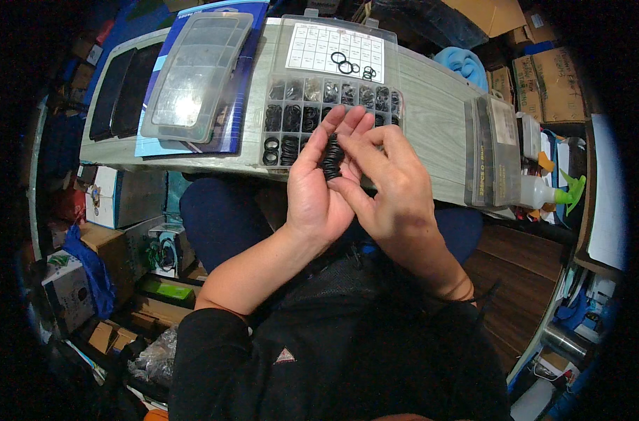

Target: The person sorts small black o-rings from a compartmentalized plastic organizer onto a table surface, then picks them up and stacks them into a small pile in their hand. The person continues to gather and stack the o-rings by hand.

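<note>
A stack of black rubber O-rings (332, 158) lies in the palm of my left hand (319, 184), which is turned up with its fingers slightly curled around them. The thumb and fingertips of my right hand (395, 179) pinch the two ends of the stack. Behind both hands stands an open clear plastic compartment box (264, 123), its cells filled with black rings; my hands hide part of its front rows. On its raised lid (390, 50), over a printed chart (303, 47), lie several loose O-rings (345, 67) of different sizes.
On the table (430, 121), a closed clear organizer case (193, 79) rests on a blue package (232, 105) at the left, beside dark flat cases (119, 94). More O-ring cases (501, 152) stand at the right edge, near a spray bottle (540, 193). Cardboard boxes (556, 87) are stacked at the back right.
</note>
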A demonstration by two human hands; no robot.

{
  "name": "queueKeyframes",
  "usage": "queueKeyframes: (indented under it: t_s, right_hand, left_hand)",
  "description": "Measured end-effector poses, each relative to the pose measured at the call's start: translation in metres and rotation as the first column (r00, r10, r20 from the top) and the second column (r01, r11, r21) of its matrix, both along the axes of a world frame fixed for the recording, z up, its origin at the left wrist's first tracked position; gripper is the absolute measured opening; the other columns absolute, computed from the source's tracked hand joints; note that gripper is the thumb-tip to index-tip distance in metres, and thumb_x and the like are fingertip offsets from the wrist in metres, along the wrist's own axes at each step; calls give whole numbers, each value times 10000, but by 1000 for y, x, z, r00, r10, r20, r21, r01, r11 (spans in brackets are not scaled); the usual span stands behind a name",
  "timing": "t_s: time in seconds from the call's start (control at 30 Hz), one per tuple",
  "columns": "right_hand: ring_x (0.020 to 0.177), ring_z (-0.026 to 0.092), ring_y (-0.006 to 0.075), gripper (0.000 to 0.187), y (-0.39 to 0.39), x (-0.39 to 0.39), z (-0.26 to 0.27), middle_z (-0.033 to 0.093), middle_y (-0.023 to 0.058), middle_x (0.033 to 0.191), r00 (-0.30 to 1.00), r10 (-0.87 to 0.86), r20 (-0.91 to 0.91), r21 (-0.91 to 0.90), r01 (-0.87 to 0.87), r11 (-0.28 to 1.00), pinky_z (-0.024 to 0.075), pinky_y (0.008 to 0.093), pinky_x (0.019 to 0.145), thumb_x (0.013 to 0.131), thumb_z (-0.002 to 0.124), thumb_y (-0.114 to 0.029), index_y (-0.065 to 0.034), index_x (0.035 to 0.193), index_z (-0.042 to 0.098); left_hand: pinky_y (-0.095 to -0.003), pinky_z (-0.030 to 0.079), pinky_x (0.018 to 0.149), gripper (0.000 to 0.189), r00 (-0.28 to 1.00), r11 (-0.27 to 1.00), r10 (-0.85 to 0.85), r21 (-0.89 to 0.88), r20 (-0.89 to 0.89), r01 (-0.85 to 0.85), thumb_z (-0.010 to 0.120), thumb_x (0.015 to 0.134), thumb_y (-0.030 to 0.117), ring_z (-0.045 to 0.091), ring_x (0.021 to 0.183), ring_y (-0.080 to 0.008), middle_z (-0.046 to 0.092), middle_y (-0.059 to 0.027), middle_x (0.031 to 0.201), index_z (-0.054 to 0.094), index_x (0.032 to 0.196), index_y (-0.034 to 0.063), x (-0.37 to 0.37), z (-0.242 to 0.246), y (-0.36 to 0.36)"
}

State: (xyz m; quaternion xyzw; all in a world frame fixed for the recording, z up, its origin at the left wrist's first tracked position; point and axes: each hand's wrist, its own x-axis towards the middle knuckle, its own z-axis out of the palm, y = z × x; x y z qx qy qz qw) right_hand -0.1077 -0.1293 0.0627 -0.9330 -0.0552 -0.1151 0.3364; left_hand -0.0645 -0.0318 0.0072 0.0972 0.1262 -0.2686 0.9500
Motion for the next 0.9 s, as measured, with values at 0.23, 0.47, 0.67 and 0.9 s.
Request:
queueKeyframes:
  t_s: [0.23, 0.47, 0.67, 0.9]
  right_hand:
    - [961, 566, 326, 505, 0, 1, 0, 517, 130, 1027, 999, -49, -16, -27, 49, 998, 497, 419, 796, 669, 815, -55, -37, 1151, 667]
    - [965, 567, 323, 445, -2, 1, -2, 523, 123, 1021, 999, -39, 2, 3, 39, 999, 501, 424, 793, 656, 815, -49, -51, 1084, 693]
    - [965, 565, 324, 501, -1, 5, -4, 540, 133, 1044, 998, -42, 43, -33, 43, 999, 496, 423, 800, 655, 799, -26, -24, 1139, 670]
    - [996, 528, 305, 585, 3, 3, 0, 550, 151, 1148, 992, -73, 100, -160, 88, 983, 459, 379, 840, 646, 830, -77, 22, 1198, 665]
  left_hand:
    - [-427, 347, 1187, 377, 1000, 1000, 6, -22, -3, -6, 372, 1075, 222, 444, 1383, -297, 505, -183, 1414, 457, 1383, 21, 0, 1, 0]
    - [-430, 334, 1192, 398, 999, 998, -22, -50, 23, 23, 368, 1075, 229, 438, 1386, -296, 481, -186, 1440, 453, 1397, 10, 1, 2, 1]
    - [-428, 330, 1194, 406, 999, 999, -26, -36, 36, 27, 374, 1074, 228, 442, 1384, -290, 479, -186, 1445, 457, 1404, 7, 2, 1, -1]
    - [-419, 341, 1188, 403, 996, 987, -35, -153, 81, 47, 381, 1073, 224, 461, 1371, -284, 477, -184, 1455, 453, 1399, -1, 3, -7, 2]
